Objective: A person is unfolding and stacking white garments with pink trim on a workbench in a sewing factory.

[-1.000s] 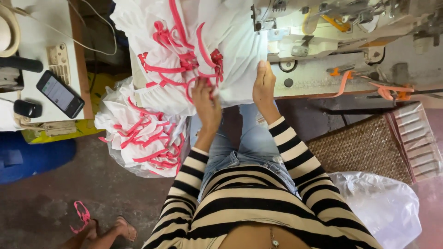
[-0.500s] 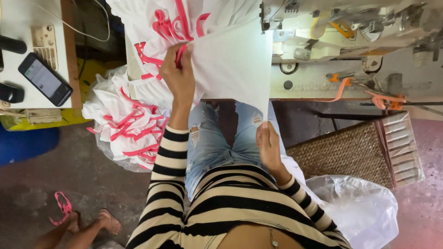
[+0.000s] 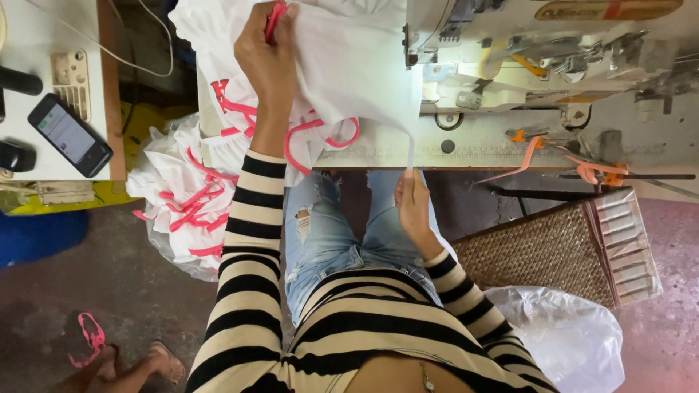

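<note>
1. The left hand (image 3: pixel 268 62) is raised over the tabletop (image 3: pixel 466 149), its grip pinched shut on the top edge of a white cloth (image 3: pixel 342 69) with pink trim (image 3: pixel 275 13).
2. The right hand (image 3: pixel 413 207) sits low at the tabletop's front edge, above the jeans (image 3: pixel 320 240); its grip is closed on the cloth's thin lower corner, so the cloth hangs stretched between both hands.
3. The cloth lies just left of the sewing machine (image 3: pixel 524 65); a pile of white pieces (image 3: pixel 186 207) with pink trim spills off the tabletop at the left.
4. A phone (image 3: pixel 69 135) lies on a side table; a wicker basket (image 3: pixel 539 251) stands at the right, a plastic bag (image 3: pixel 568 338) beside it.
</note>
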